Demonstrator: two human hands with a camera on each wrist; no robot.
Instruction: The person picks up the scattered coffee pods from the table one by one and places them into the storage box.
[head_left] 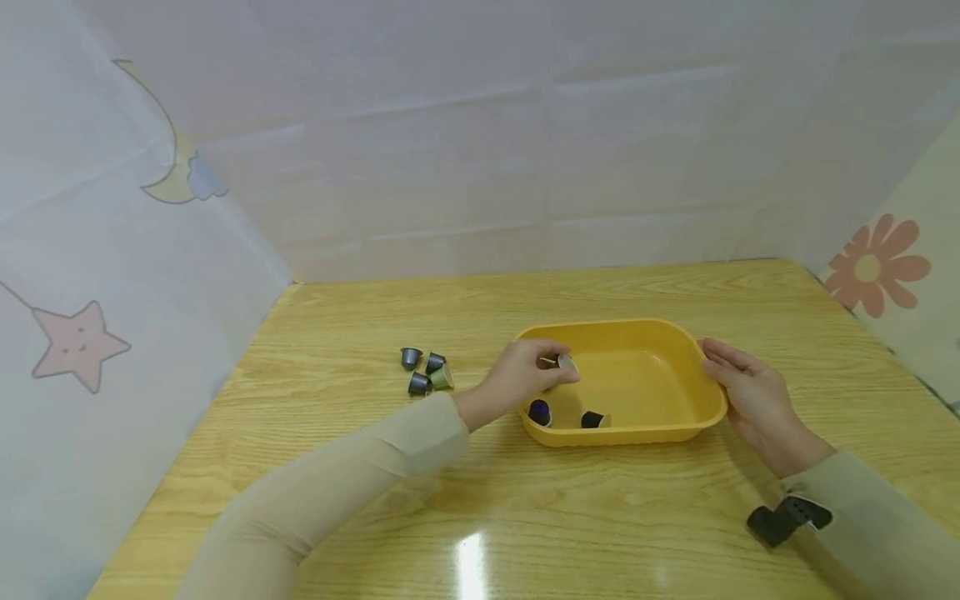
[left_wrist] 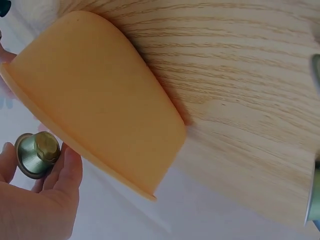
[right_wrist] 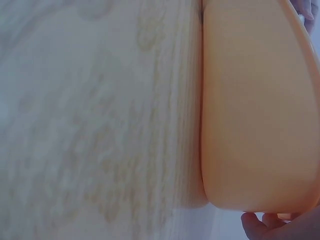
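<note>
A metallic green coffee capsule (left_wrist: 30, 157) with a gold-toned base is pinched between the thumb and fingers of my left hand (head_left: 525, 367). That hand is over the left end of a yellow plastic basin (head_left: 622, 435). Inside the basin, a dark blue capsule (head_left: 538, 412) sits in the near left corner, and a black capsule (head_left: 592, 420) lies on its side along the near wall. My right hand (head_left: 757, 400) touches the basin's right end, fingers extended along the outside and thumb at the rim.
Left of the basin, several more capsules lie grouped on the wooden table, among them a grey capsule (head_left: 410, 358) and a green capsule (head_left: 442, 377). A dark watch-like band (head_left: 791, 518) circles the right wrist. Printed sheets (head_left: 450, 150) hang behind and beside the table.
</note>
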